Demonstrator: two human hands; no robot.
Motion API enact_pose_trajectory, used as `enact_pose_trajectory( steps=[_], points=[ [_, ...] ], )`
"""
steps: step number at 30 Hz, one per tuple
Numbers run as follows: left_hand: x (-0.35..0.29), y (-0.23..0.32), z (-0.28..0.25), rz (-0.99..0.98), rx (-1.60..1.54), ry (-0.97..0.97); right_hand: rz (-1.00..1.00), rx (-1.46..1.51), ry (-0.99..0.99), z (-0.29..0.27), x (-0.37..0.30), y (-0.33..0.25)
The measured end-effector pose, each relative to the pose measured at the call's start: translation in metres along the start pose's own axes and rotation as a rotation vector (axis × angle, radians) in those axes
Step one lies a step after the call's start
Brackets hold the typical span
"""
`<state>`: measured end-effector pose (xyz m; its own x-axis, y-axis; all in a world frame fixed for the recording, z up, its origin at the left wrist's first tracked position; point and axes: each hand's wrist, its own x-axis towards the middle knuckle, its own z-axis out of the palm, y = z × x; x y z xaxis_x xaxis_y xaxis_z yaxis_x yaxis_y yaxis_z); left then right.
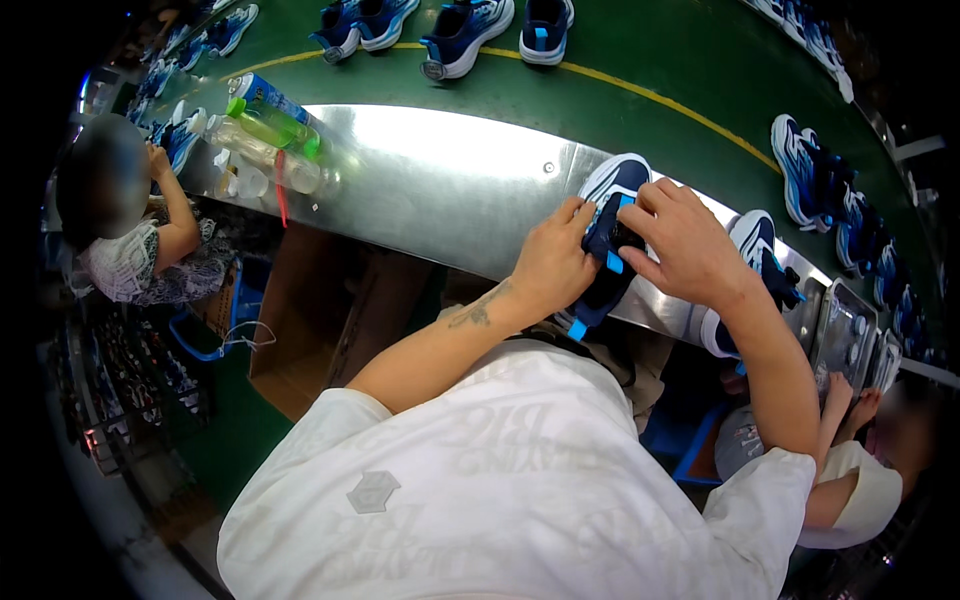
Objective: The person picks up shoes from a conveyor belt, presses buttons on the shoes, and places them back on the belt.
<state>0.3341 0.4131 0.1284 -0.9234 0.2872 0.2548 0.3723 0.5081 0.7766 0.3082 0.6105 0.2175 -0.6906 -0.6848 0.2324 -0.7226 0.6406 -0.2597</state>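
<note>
A blue and white sneaker lies on the shiny metal ledge in front of me, toe pointing away. My left hand grips its left side near the tongue. My right hand pinches the tongue and lace area from the right. A light blue strap or tab shows between my fingers. A second matching sneaker lies just right of my right wrist, partly hidden by my forearm.
Behind the ledge runs a green conveyor belt with a yellow line, carrying several blue sneakers. Plastic bottles stand on the ledge at left. One person sits at left, another at lower right. A cardboard box is below.
</note>
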Motion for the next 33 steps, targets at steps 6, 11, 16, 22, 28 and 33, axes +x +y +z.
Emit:
enact_pose_trajectory(
  steps=[6,11,16,22,28,33],
  points=[
    [-0.001,-0.006,0.002,0.009,0.004,-0.024,0.409,0.029,-0.382,0.001,0.004,-0.013],
    [-0.002,-0.007,0.004,0.028,0.041,-0.015,0.417,0.051,-0.428,0.005,0.009,-0.007],
    [-0.002,-0.008,0.002,0.041,0.038,-0.015,0.122,0.014,-0.021,0.009,-0.004,-0.005],
    [-0.001,-0.008,-0.001,0.045,0.053,-0.021,0.277,0.014,-0.167,0.011,-0.006,-0.011],
    [-0.001,-0.009,-0.002,0.065,0.072,-0.028,0.394,0.075,-0.398,0.003,0.006,-0.015],
    [0.001,-0.004,-0.004,0.042,0.065,-0.044,0.121,0.016,-0.074,0.006,-0.004,-0.006]
  ],
)
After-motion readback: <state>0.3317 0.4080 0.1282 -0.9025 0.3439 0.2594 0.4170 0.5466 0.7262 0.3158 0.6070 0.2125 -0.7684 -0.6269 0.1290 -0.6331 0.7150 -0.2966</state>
